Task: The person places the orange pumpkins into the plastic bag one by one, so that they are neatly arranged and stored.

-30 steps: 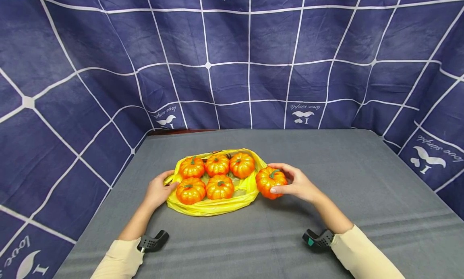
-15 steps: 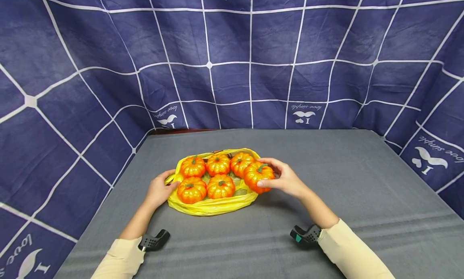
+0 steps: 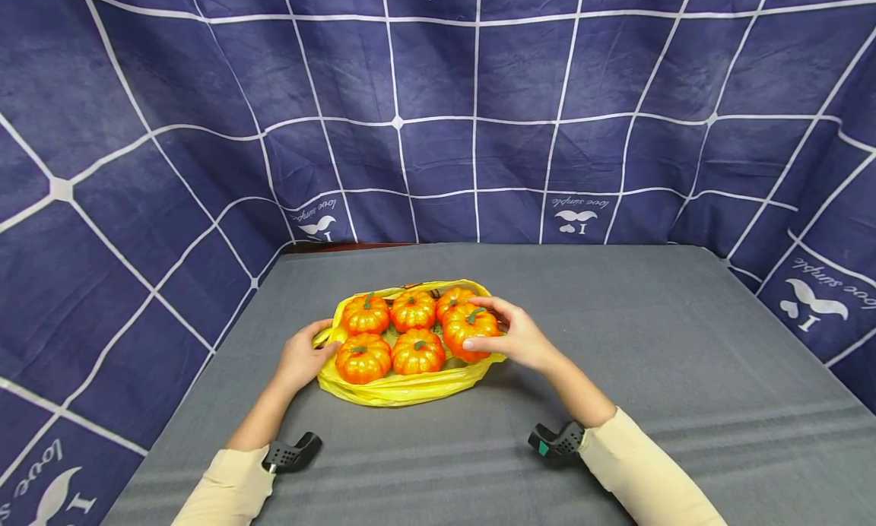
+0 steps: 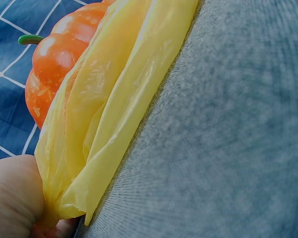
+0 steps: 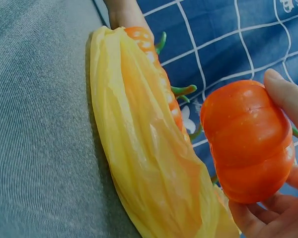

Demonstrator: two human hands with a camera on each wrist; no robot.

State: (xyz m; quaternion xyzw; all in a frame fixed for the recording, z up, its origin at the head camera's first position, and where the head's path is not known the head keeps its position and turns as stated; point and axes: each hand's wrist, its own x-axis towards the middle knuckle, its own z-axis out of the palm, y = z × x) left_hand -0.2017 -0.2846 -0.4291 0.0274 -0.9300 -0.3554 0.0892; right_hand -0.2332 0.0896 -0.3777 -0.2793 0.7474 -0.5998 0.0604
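Observation:
A yellow plastic bag (image 3: 404, 392) lies spread open on the grey cloth, holding several small orange pumpkins (image 3: 363, 359) with green stems in two rows. At its left end my left hand (image 3: 299, 356) pinches the bag's edge; the left wrist view shows the yellow film (image 4: 109, 99) gathered by the thumb. My right hand (image 3: 525, 341) grips another pumpkin (image 3: 468, 333) by its sides, over the bag's right end. This one partly covers the back-right pumpkin (image 3: 453, 296). In the right wrist view, the gripped pumpkin (image 5: 248, 144) is above the bag's rim, thumb on top and fingers below.
Grey cloth (image 3: 650, 343) covers the table. A blue curtain (image 3: 506, 77) with white grid lines hangs behind and at both sides. Black wrist mounts (image 3: 293, 453) are strapped on both forearms.
My right hand has carried its pumpkin leftward from beside the bag to over its right end. The left hand keeps its place on the bag's edge.

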